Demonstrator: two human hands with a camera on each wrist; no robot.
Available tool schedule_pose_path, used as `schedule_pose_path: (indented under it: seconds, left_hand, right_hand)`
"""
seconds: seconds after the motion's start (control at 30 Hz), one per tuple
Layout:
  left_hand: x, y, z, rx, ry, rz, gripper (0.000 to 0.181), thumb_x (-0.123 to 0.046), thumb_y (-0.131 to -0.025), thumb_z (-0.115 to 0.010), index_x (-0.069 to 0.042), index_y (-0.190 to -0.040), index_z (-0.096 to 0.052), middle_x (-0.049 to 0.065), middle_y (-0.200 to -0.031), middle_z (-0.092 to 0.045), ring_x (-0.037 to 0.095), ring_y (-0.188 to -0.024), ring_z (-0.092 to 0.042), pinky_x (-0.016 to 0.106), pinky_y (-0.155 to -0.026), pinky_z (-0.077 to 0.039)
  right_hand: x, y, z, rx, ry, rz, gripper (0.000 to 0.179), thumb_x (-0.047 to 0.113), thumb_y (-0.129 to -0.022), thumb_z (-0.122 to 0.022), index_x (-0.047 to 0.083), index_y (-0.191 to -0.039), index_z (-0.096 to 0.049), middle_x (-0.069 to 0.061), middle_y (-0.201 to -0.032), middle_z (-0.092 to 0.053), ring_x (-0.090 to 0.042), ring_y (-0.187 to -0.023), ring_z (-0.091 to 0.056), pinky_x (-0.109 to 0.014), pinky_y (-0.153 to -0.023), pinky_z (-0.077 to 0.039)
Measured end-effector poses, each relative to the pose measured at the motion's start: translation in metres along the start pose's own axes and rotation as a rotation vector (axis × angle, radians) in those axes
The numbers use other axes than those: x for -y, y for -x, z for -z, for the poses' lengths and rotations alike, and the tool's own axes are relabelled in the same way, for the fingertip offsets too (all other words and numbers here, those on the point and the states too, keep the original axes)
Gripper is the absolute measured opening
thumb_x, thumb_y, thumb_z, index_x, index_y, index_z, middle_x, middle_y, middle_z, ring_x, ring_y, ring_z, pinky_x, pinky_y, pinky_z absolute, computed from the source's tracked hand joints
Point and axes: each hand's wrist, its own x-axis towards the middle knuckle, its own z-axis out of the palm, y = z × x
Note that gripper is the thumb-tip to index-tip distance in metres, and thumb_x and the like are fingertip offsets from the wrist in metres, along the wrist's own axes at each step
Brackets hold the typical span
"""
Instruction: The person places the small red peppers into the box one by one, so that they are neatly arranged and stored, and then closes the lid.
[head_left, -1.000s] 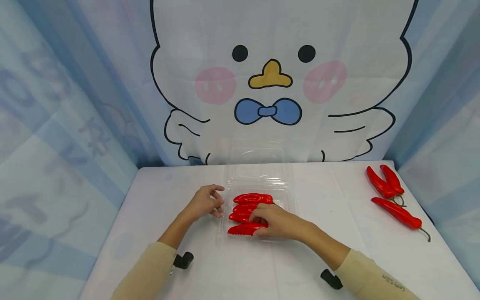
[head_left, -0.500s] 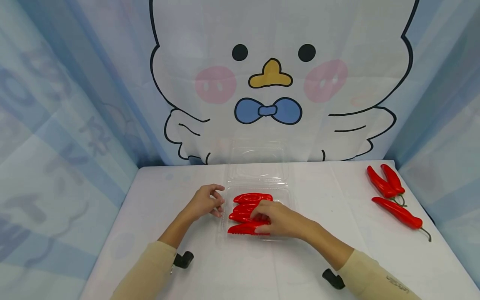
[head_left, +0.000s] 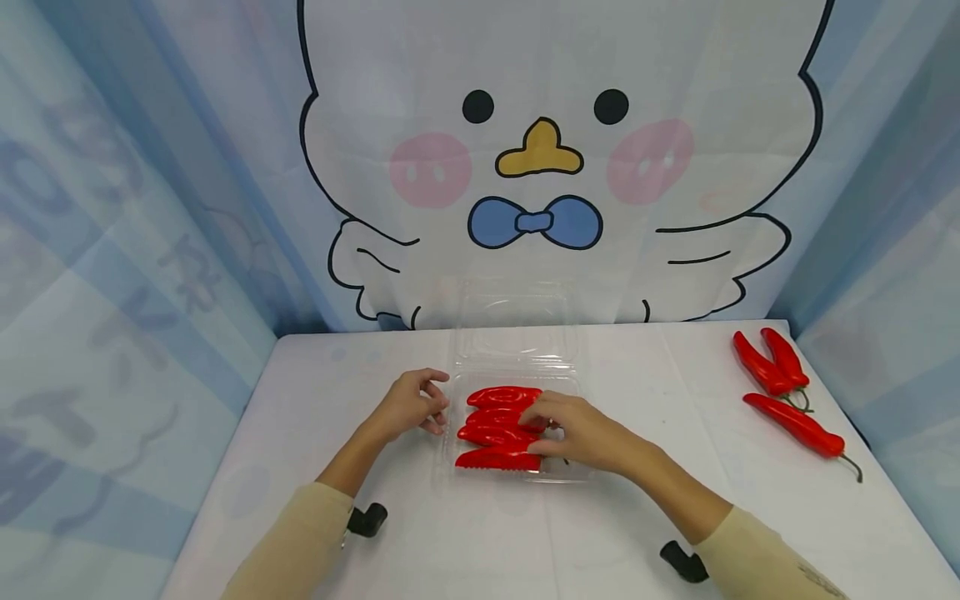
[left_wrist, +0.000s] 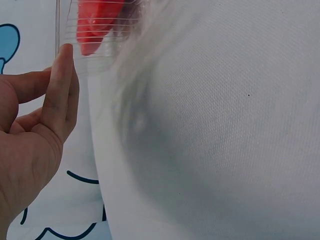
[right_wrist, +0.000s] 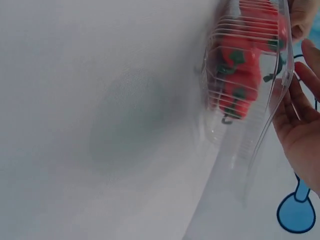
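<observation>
Several red chili peppers (head_left: 495, 457) lie side by side in a clear plastic clamshell box (head_left: 573, 477), tips to the left. The box's lid (head_left: 513, 343) is raised at the back. My left hand (head_left: 408, 404) stays at the box's left side, fingertips at its rim; the left wrist view shows those fingers fairly straight. Above the peppers' right ends is my right hand (head_left: 581, 429), thumb and fingers apart with nothing gripped. Green stems (right_wrist: 239, 93) show through the box wall in the right wrist view. From the head, my right hand partly covers the stem ends.
Three more red chili peppers (head_left: 795, 427) lie loose at the right edge of the white table (head_left: 652, 367). A curtain (head_left: 532, 275) with a cartoon bird hangs right behind the table, near the raised lid.
My right hand has moved right and slightly back, off the front pepper, and more of the peppers shows. The left hand and the box have not visibly moved.
</observation>
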Motion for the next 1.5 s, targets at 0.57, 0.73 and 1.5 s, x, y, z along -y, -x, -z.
schedule_pose_path:
  seconds: [0.57, 0.73, 1.5]
  left_hand:
    - [0.000, -0.001, 0.000, -0.002, -0.009, 0.002, 0.047, 0.002, -0.096, -0.066, -0.001, -0.142, -0.055, 0.015, -0.098, -0.063, 0.019, -0.067, -0.070, 0.032, -0.061, -0.065]
    - [0.002, -0.002, 0.000, -0.008, -0.019, 0.002, 0.047, 0.001, -0.097, -0.067, -0.002, -0.142, -0.056, 0.014, -0.099, -0.064, 0.019, -0.067, -0.071, 0.032, -0.061, -0.064]
    - [0.002, -0.001, 0.001, 0.000, 0.015, 0.005, 0.048, 0.002, -0.096, -0.067, -0.002, -0.142, -0.056, 0.015, -0.098, -0.063, 0.019, -0.067, -0.070, 0.033, -0.061, -0.065]
  right_hand:
    - [-0.019, 0.027, 0.028, -0.173, 0.099, -0.028, 0.037, 0.015, -0.087, -0.083, 0.017, -0.122, -0.070, 0.002, -0.120, -0.069, -0.024, -0.107, -0.068, -0.038, -0.087, -0.064]
    - [-0.026, 0.035, 0.038, -0.234, 0.139, -0.041, 0.036, 0.015, -0.087, -0.084, 0.019, -0.120, -0.071, 0.003, -0.120, -0.071, -0.026, -0.109, -0.069, -0.046, -0.091, -0.063]
    - [-0.064, 0.095, 0.087, -0.358, 0.232, -0.246, 0.048, 0.020, -0.087, -0.083, 0.011, -0.131, -0.066, -0.019, -0.132, -0.067, -0.045, -0.114, -0.067, -0.055, -0.085, -0.062]
